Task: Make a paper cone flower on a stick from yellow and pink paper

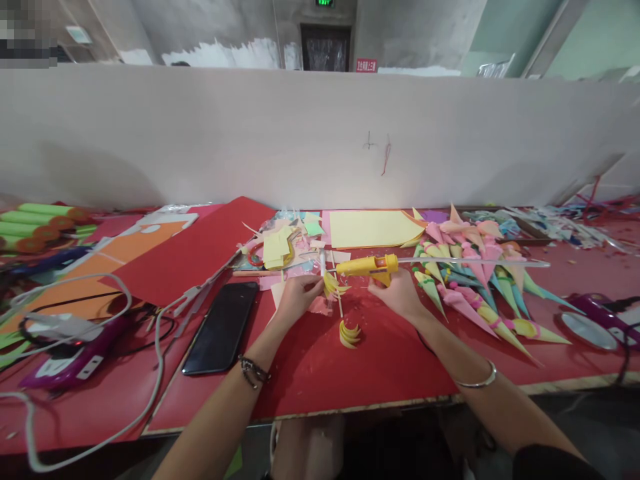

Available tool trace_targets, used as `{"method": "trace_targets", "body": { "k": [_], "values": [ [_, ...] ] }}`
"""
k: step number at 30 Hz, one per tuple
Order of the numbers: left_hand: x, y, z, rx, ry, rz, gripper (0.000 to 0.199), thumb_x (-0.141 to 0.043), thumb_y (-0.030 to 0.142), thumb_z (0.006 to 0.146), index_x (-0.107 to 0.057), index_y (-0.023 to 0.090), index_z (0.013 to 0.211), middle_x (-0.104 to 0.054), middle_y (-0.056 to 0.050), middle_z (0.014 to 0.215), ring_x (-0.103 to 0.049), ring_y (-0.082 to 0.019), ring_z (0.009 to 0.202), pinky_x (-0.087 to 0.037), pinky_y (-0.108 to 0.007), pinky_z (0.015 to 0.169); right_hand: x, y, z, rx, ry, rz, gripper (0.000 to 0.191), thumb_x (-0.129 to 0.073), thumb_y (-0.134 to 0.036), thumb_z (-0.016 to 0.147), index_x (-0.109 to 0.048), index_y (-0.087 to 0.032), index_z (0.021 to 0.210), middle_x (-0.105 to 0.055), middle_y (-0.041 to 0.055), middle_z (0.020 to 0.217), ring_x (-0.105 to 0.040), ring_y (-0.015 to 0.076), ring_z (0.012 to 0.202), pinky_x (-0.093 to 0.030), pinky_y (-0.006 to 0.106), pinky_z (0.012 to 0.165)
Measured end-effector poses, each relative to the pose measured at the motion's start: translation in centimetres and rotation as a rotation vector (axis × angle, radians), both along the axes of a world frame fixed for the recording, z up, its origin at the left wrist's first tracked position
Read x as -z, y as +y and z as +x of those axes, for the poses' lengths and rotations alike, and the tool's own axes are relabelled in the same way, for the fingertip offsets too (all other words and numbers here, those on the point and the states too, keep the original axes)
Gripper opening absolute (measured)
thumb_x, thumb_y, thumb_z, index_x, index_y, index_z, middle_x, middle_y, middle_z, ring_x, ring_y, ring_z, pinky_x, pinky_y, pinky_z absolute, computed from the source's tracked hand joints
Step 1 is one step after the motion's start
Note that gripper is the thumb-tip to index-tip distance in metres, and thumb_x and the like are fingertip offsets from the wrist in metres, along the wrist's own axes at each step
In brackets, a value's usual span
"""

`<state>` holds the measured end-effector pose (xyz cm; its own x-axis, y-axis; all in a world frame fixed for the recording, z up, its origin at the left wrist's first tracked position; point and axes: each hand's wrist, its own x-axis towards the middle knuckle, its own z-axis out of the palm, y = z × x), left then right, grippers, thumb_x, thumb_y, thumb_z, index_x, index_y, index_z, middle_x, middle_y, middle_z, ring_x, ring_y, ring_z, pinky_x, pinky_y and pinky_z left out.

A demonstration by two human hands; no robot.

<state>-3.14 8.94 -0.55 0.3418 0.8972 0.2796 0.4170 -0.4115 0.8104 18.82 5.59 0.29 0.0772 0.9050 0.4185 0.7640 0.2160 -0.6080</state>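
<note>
My right hand (399, 293) is wrapped round the handle of a yellow hot glue gun (363, 267), and a long clear glue stick (480, 263) sticks out of its back. The gun's nozzle points left, close to a fringed yellow paper piece (333, 285). My left hand (300, 293) pinches that paper piece at its left side. Just below, a second curled yellow paper piece (349, 335) sits on the red table (300, 380). A thin pale stick (341, 307) runs between the two pieces. Whether the nozzle touches the paper I cannot tell.
A black phone (221, 328) lies left of my left hand. Folded paper cones (470, 267) are heaped at the right. Yellow sheets (370, 229) and paper scraps (305, 240) lie behind. White cables (159, 347) and a purple power strip (75, 357) occupy the left.
</note>
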Motion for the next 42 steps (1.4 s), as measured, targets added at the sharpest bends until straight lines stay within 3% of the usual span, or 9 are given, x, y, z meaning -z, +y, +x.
{"method": "trace_targets", "body": {
  "k": [18, 35, 42],
  "values": [
    [-0.2, -0.2, -0.1, -0.007, 0.006, -0.026, 0.027, -0.047, 0.030, 0.076, -0.067, 0.013, 0.074, -0.065, -0.002, 0.062, -0.057, -0.013, 0.057, -0.042, -0.018, 0.052, -0.3, 0.0, 0.0, -0.031, -0.007, -0.063, 0.012, -0.051, -0.025, 0.063, -0.058, -0.016, 0.062, -0.062, 0.0027, 0.058, -0.057, 0.0147, 0.053, -0.040, 0.022, 0.051],
    [-1.0, -0.3, -0.1, -0.040, 0.042, 0.002, 0.030, -0.044, 0.031, 0.076, -0.058, 0.013, 0.056, -0.058, 0.000, 0.054, -0.052, -0.011, 0.053, -0.038, -0.018, 0.051, -0.2, 0.1, 0.2, -0.017, -0.120, -0.049, 0.011, -0.047, -0.024, 0.064, -0.053, -0.017, 0.059, -0.056, 0.0019, 0.055, -0.051, 0.0134, 0.050, -0.036, 0.022, 0.049],
    [-1.0, -0.2, -0.2, -0.076, 0.057, 0.050, 0.030, -0.044, 0.032, 0.075, -0.060, 0.013, 0.058, -0.059, 0.000, 0.054, -0.050, -0.011, 0.052, -0.036, -0.018, 0.049, -0.2, 0.2, 0.3, -0.021, -0.159, -0.060, 0.011, -0.047, -0.023, 0.065, -0.053, -0.017, 0.059, -0.057, 0.0024, 0.056, -0.050, 0.0132, 0.050, -0.035, 0.022, 0.049]
  ]
}}
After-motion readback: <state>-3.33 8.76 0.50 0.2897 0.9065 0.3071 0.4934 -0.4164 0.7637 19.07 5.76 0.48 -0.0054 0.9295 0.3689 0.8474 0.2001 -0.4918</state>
